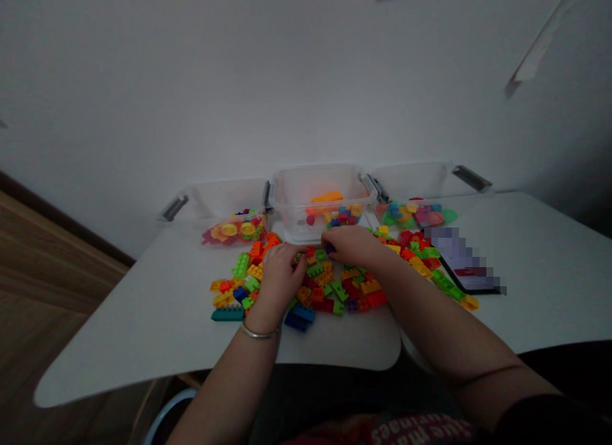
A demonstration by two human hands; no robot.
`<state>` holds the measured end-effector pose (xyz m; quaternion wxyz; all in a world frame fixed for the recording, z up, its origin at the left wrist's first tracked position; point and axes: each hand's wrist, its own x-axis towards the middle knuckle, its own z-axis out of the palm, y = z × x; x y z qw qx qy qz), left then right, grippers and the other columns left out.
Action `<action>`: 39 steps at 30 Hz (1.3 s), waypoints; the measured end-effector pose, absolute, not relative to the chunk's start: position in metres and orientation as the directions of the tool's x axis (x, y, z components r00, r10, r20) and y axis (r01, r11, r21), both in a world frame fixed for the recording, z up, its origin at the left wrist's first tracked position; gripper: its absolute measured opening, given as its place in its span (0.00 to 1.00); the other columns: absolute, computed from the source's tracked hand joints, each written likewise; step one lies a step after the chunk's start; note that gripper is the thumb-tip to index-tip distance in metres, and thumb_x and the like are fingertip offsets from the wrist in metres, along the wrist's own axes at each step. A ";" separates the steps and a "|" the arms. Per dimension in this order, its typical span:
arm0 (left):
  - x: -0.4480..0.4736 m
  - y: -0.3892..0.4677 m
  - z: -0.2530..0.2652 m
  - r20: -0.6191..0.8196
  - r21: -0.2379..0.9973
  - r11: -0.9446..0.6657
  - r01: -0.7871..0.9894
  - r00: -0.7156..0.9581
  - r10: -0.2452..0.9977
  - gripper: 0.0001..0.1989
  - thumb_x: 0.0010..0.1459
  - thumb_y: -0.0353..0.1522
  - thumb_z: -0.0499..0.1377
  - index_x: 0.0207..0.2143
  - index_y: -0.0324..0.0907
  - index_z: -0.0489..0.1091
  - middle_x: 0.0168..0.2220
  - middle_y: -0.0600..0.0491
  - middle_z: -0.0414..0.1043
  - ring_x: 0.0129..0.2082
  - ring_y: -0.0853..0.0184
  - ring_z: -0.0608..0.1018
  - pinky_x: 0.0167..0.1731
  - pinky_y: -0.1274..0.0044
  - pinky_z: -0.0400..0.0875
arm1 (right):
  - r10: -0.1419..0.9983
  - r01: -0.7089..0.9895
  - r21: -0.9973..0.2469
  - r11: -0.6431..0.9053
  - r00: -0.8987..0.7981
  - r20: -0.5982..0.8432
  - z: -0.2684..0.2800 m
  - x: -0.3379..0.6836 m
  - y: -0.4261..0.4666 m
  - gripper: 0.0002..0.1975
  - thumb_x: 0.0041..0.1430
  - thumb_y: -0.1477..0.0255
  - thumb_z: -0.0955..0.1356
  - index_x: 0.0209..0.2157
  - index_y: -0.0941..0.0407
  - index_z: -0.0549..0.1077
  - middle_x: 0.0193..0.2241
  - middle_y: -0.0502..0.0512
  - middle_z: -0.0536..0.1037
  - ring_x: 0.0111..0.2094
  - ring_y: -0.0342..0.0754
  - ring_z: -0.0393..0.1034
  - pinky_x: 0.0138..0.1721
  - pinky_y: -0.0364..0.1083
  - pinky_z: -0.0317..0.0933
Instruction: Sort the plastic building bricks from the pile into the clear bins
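Against a pale wall [191, 81], a white table [129, 311] with rounded corners spreads across the view. Over its middle lies a loose heap of studded toy building bricks [325, 278], in red, orange, yellow, green, blue and purple, running off to the right in a thinner band. Behind the heap, near the wall, stands a clear plastic bin [285, 206] with an orange piece [327, 197] and smaller coloured bits inside. Two more clear bins flank it: the left bin [205, 199] holds yellow, red and blue pieces, the right bin [411, 179] a multicoloured mix. At the heap's right edge lies a dark-framed tablet or phone [466, 281], its screen partly pixelated.

Both hands are over the bricks, in front of the middle bin. The right hand [352, 244] has its fingers bent down and pinches a small dark purple brick [329, 248] at the fingertips. The left hand [283, 269] is half curled, thumb and forefinger just above the heap; whether it grips anything, I cannot tell. On the left wrist sits a silvery bangle [258, 334]. Near that arm, a long teal brick [228, 313] lies at the heap's near left edge, and dark blue bricks [300, 317] lie on the other side.
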<state>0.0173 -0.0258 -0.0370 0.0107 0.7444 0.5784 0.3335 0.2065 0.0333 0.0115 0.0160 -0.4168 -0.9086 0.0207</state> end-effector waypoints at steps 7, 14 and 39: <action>0.016 -0.025 -0.037 0.474 0.413 -0.327 0.850 0.106 0.874 0.12 0.58 0.30 0.54 0.39 0.42 0.76 0.33 0.49 0.76 0.38 0.59 0.75 0.45 0.65 0.69 | 0.743 0.724 -0.188 0.663 -0.607 0.283 0.032 0.219 0.034 0.15 0.59 0.68 0.68 0.49 0.51 0.74 0.46 0.56 0.79 0.44 0.52 0.74 0.40 0.47 0.64; 0.013 -0.025 -0.041 0.495 0.422 -0.331 0.844 0.092 0.864 0.11 0.58 0.31 0.54 0.39 0.43 0.76 0.35 0.49 0.77 0.40 0.58 0.75 0.46 0.65 0.68 | 0.681 0.696 -0.452 0.557 -0.072 0.729 0.047 0.264 0.053 0.13 0.61 0.64 0.65 0.43 0.54 0.75 0.37 0.55 0.79 0.31 0.47 0.71 0.33 0.47 0.65; 0.016 -0.023 -0.043 0.495 0.408 -0.347 0.845 0.115 0.861 0.10 0.58 0.30 0.54 0.37 0.44 0.76 0.36 0.49 0.78 0.41 0.58 0.76 0.46 0.64 0.68 | 0.771 0.904 -0.064 0.424 -0.322 0.549 0.024 0.260 0.074 0.25 0.69 0.65 0.54 0.37 0.58 0.79 0.41 0.63 0.81 0.47 0.56 0.71 0.52 0.56 0.59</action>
